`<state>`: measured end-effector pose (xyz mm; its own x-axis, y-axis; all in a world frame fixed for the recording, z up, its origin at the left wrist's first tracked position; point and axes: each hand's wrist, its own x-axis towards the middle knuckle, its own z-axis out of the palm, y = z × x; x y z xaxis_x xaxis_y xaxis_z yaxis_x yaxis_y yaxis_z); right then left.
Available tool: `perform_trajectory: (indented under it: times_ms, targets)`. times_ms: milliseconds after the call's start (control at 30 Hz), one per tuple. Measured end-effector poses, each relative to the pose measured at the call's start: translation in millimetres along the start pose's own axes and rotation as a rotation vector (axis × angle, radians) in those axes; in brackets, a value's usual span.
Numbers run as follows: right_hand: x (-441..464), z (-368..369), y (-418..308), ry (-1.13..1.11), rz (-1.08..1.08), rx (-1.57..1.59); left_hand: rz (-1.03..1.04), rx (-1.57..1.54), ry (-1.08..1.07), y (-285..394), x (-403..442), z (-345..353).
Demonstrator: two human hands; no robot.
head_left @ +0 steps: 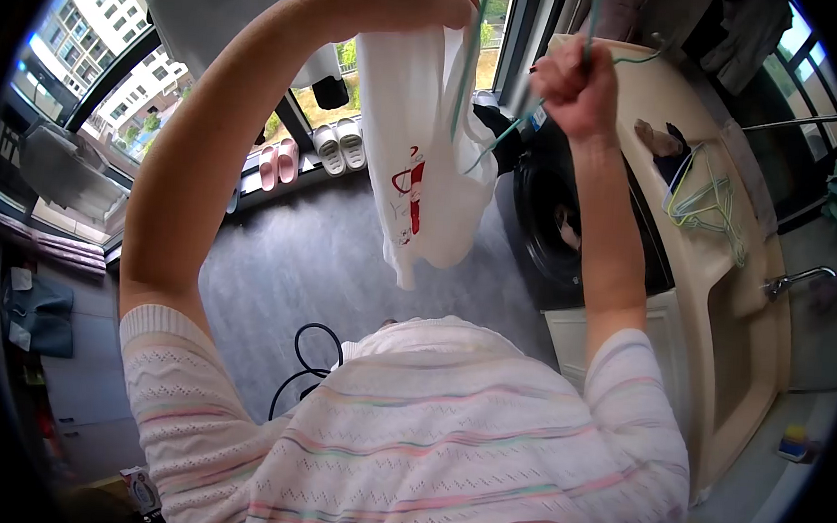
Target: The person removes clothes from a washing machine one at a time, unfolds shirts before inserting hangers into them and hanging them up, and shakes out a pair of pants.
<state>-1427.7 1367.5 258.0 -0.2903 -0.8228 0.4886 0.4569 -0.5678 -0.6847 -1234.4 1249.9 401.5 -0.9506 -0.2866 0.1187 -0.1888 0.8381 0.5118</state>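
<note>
A white shirt (415, 138) with a red print hangs in front of me, its lower edge loose above the floor. My left hand (446, 3) is closed on the top of it, and the fingers are partly cut off by the upper frame edge. Slightly smeared by motion, my right hand (579, 90) is a fist around a thin green clothes hanger (464, 74). One end of the hanger dips into the shirt's opening on its right side; the rest runs up out of view.
On the right, a beige counter (654, 94) with a sink carries several hangers (710, 206) and small dark cloth items. Under it stands a black front-loading washer (535, 211), its door open. Pink slippers (279, 164) and grey slippers (339, 147) line the window. A black hose (305, 350) loops on the floor.
</note>
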Motion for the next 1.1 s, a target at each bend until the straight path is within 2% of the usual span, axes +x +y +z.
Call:
perform_trajectory:
  times_ms: [33,67,100,167,200,267,300,367,400,433,600,700,800,900,1000,1100]
  targets:
    - [-3.2,-12.4,23.9,0.174,0.124,-0.078,0.05,-0.008,-0.002,-5.6,-0.5,-7.6]
    - [-3.2,-24.8,40.5,-0.029,0.14,-0.155,0.098,-0.017,-0.006,-16.7,0.6,-16.5]
    - [-7.8,-24.1,45.9,0.139,0.221,-0.248,0.147,-0.026,-0.012,-26.8,-0.3,-21.8]
    - [1.1,-27.0,36.1,-0.06,0.137,-0.478,0.048,-0.086,0.112,-44.8,-6.0,-21.1]
    - [5.0,-28.9,23.2,-0.006,0.147,-0.508,-0.019,-0.097,0.152,-52.3,-8.0,-22.6]
    - [11.3,-12.2,-6.7,0.027,0.01,-0.82,-0.118,-0.073,0.23,-78.8,-15.2,-29.9]
    - [9.2,0.4,-18.6,0.016,-0.062,-0.953,-0.053,-0.06,0.247,-97.7,-17.1,-29.5]
    - [8.3,14.0,-23.2,0.011,-0.062,-1.189,0.076,-0.026,0.28,-133.6,-21.2,-24.5]
    - [11.7,18.6,-24.7,0.006,-0.067,-1.306,0.032,-0.075,0.293,-142.4,-23.5,-21.1]
    - [16.8,22.7,-27.7,-0.029,-0.05,-1.305,-0.059,-0.152,0.273,-151.1,-25.3,-19.3]
    - [26.9,26.4,-27.5,-0.092,0.03,-1.379,-0.13,-0.28,0.309,-158.1,-41.1,-15.2]
    - [28.1,14.0,-23.5,-0.069,0.047,-1.389,-0.107,-0.202,0.291,-164.5,-41.3,-14.0]
    - [31.6,23.4,-26.9,-0.079,0.037,-1.315,-0.091,-0.284,0.279,-178.9,-39.7,-16.0]
    - [28.9,16.6,-30.3,-0.046,0.11,-1.413,-0.082,-0.192,0.234,-179.6,-43.2,-18.4]
    - [30.5,31.0,-23.2,-0.092,0.16,-1.369,-0.148,-0.161,0.182,-172.3,-43.3,-16.8]
    - [34.8,63.9,-33.7,-0.145,0.123,-1.386,-0.173,-0.019,0.292,-168.9,-40.2,-6.3]
